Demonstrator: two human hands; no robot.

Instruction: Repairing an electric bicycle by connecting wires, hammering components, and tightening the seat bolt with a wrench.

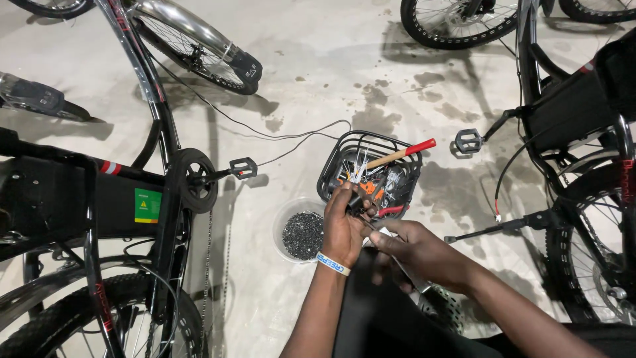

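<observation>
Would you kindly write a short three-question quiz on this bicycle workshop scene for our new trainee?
1. True or false: the wire basket holding tools stands on the concrete floor.
2. What fills the clear tub beside the left hand? A) small dark parts B) water C) rags
3. Which hand wears a wristband?

Key: 1 true; 2 A; 3 the left hand, not the right hand.

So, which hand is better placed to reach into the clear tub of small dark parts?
Probably the left hand: it is right beside the tub. The right hand is farther away and holds a metal tool.
</observation>
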